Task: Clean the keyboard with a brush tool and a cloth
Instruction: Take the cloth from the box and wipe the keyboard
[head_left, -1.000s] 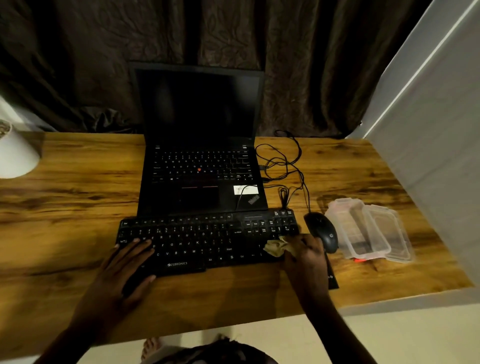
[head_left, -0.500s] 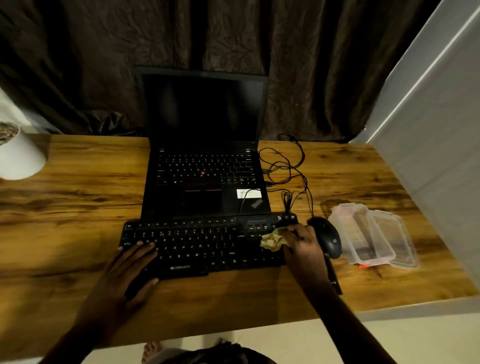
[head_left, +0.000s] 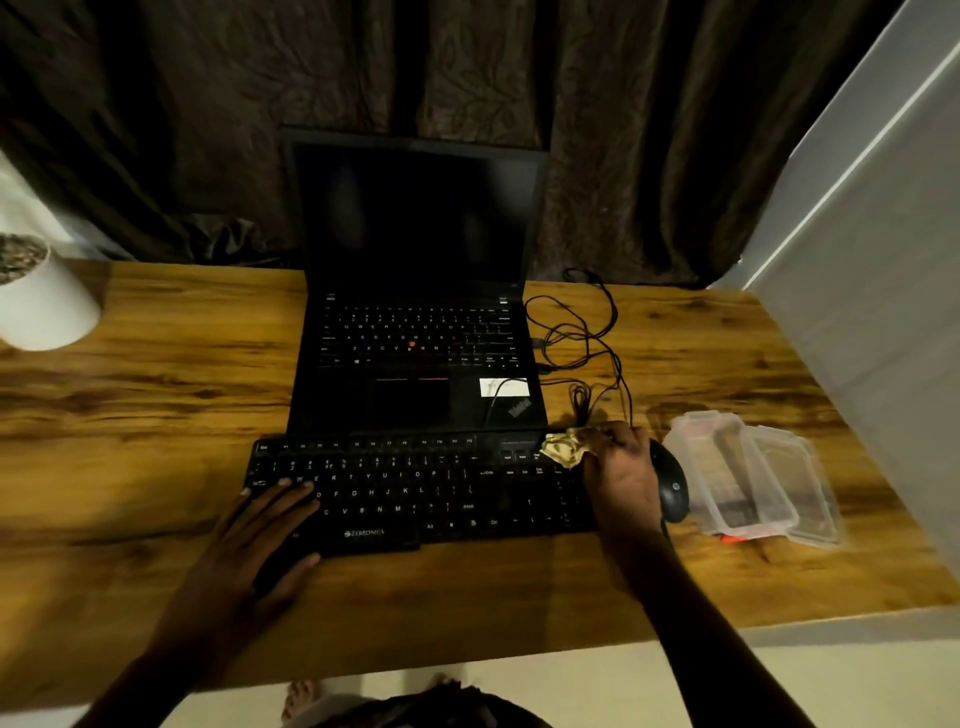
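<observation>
A black keyboard (head_left: 415, 488) lies on the wooden desk in front of an open laptop. My right hand (head_left: 621, 475) grips a crumpled yellowish cloth (head_left: 563, 448) and presses it on the keyboard's top right corner. My left hand (head_left: 260, 540) lies flat with spread fingers on the keyboard's lower left end, touching the keys there. I see no brush in my hands; a black shaft shows under my right wrist, mostly hidden.
A black mouse (head_left: 672, 486) sits just right of my right hand, its cable (head_left: 587, 338) looped behind. A clear plastic box and lid (head_left: 748, 478) lie further right. A black laptop (head_left: 415, 332) stands behind the keyboard. A white pot (head_left: 44, 301) is at far left.
My right hand has slid the cloth from the keyboard's lower right area up to its top right corner. My left hand has stayed on the left end.
</observation>
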